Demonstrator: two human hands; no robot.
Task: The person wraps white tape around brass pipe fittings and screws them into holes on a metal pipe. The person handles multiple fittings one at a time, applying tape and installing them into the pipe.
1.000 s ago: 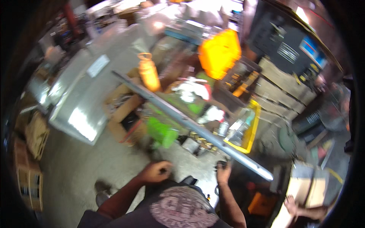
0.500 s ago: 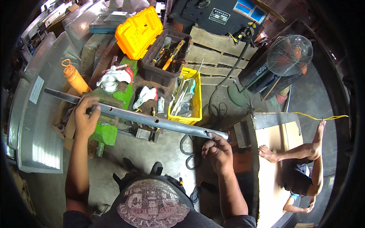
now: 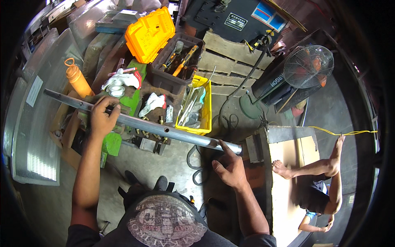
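A long grey metal tube (image 3: 185, 134) with several holes along its side lies slantwise before me, its left end farther away than its right. My left hand (image 3: 104, 118) is closed around it left of the middle, fingers over the top. At the right end, my right hand (image 3: 231, 168) reaches up with the index finger stretched to a hole, its tip touching the tube. The thumb stands apart and the other fingers are curled, with nothing held. Under the tube is a cluttered work table with small brass fittings (image 3: 144, 133) and a green piece (image 3: 111, 144).
Beyond the tube are white gloves (image 3: 153, 103), an orange bottle (image 3: 79, 82), an open toolbox (image 3: 168, 80) and a yellow basket (image 3: 207, 105) of rods. A fan (image 3: 308, 66) stands at far right. Another person (image 3: 314, 191) lies on cardboard (image 3: 284, 197) at right. Cables curl on the floor.
My left hand has closed more firmly over the tube. My right index finger has straightened onto the hole near the tube's end. The whole view has shifted slightly.
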